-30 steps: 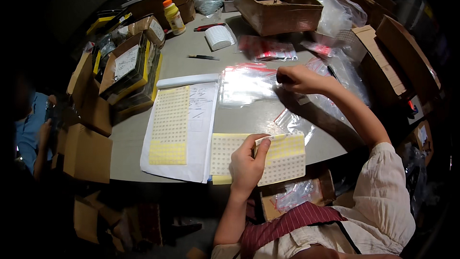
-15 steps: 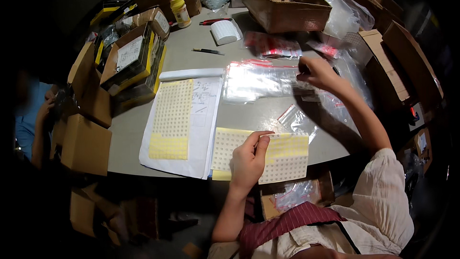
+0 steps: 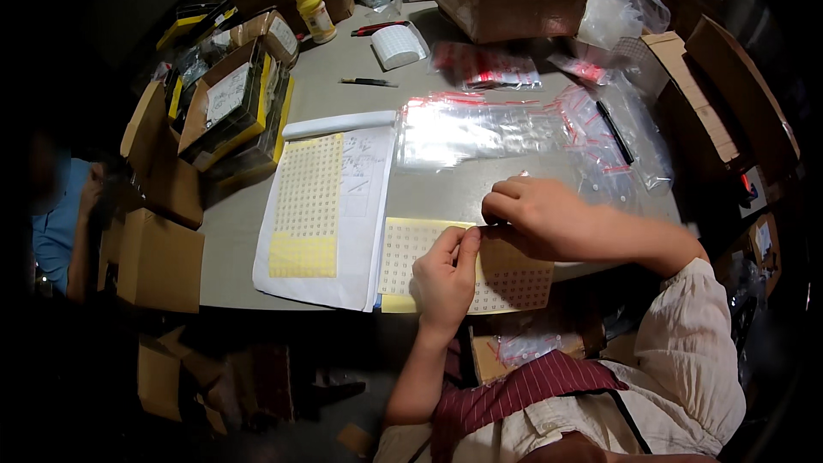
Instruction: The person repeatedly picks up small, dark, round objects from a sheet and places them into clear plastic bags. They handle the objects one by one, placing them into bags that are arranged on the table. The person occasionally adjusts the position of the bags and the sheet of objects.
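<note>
My left hand (image 3: pixel 446 279) grips a pale yellow sticker sheet (image 3: pixel 514 293) at the table's near edge, thumb on top. The sheet carries rows of small printed labels. Closed in a pinch, my right hand (image 3: pixel 536 214) is at the sheet's upper edge, close to my left fingertips; what its fingers hold, if anything, is hidden. Further back lies a row of clear zip bags (image 3: pixel 480 133) with red seals. To the left, a second sticker sheet (image 3: pixel 307 206) rests on a white paper pad (image 3: pixel 364 249).
A black marker (image 3: pixel 614 132) lies on plastic bags at the right. Behind are a label roll (image 3: pixel 399 47), a pen (image 3: pixel 369 82), a yellow bottle (image 3: pixel 315 13) and an open carton (image 3: pixel 506 13). Boxes (image 3: pixel 227 111) line the left. Another person (image 3: pixel 64 214) sits at far left.
My right hand has come down from the zip bags to the sticker sheet, next to my left hand. The marker and bags at the right now show. My left hand keeps its grip.
</note>
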`<control>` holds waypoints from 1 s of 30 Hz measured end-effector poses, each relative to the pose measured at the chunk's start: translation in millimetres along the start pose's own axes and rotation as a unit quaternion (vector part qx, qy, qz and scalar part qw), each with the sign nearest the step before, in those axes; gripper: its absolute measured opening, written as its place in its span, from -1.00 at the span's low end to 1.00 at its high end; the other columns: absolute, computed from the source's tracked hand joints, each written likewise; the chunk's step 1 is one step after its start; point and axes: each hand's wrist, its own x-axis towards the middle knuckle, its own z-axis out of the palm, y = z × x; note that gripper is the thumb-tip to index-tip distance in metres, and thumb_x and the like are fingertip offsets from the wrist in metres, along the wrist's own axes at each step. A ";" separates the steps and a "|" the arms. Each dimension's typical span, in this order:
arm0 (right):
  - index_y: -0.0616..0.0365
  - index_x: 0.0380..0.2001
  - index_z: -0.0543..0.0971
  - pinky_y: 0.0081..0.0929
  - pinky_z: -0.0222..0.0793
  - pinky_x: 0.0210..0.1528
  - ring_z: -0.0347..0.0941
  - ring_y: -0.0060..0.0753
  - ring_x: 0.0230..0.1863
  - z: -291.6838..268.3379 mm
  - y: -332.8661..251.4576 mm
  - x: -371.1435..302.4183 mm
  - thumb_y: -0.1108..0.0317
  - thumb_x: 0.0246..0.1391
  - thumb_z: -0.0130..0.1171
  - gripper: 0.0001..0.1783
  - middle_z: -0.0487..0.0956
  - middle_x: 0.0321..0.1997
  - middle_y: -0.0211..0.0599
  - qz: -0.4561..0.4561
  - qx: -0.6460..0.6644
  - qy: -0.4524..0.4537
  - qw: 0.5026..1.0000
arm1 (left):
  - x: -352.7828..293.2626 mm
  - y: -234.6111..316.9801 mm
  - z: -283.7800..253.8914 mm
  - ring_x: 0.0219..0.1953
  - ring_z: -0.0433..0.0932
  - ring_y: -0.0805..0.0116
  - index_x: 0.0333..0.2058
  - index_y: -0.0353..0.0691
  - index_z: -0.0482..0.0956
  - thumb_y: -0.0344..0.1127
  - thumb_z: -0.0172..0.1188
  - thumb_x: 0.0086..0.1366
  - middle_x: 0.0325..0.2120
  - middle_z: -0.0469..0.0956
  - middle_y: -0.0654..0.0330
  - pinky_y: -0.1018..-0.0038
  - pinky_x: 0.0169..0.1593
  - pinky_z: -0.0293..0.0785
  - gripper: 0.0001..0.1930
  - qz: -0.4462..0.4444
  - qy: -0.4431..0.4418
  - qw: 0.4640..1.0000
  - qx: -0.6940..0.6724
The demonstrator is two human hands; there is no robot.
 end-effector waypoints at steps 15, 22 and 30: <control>0.26 -0.28 0.61 -0.20 0.51 -0.14 0.60 -0.10 -0.20 -21.5 57.4 22.5 0.28 -0.03 0.31 -0.70 0.64 -0.23 -0.08 0.072 0.174 0.010 0.982 | -0.9 6.9 -3.2 -0.64 0.50 0.25 -0.32 -0.22 0.64 -0.08 0.21 0.46 -0.67 0.55 0.13 0.30 -0.48 0.34 -0.69 -0.019 0.002 0.999 0.030; 0.33 -0.32 0.66 -0.13 0.49 -0.18 0.62 0.04 -0.29 -17.5 163.5 56.4 0.18 -0.03 0.31 -0.63 0.66 -0.36 0.08 0.192 0.044 -0.022 0.980 | 0.1 19.0 -3.3 -0.64 0.45 0.37 -0.32 -0.24 0.64 -0.09 0.22 0.46 -0.67 0.55 0.17 0.36 -0.48 0.33 -0.69 -0.014 -0.017 0.999 0.037; 0.26 -0.29 0.62 -0.06 0.47 -0.17 0.58 0.17 -0.20 -40.5 173.7 51.1 0.09 -0.06 0.46 -0.56 0.64 -0.28 0.08 0.252 -0.184 -0.037 0.949 | -0.5 21.8 -5.0 -0.64 0.43 0.46 -0.35 -0.26 0.63 -0.11 0.27 0.43 -0.67 0.55 0.18 0.44 -0.49 0.32 -0.70 -0.004 -0.038 0.999 0.036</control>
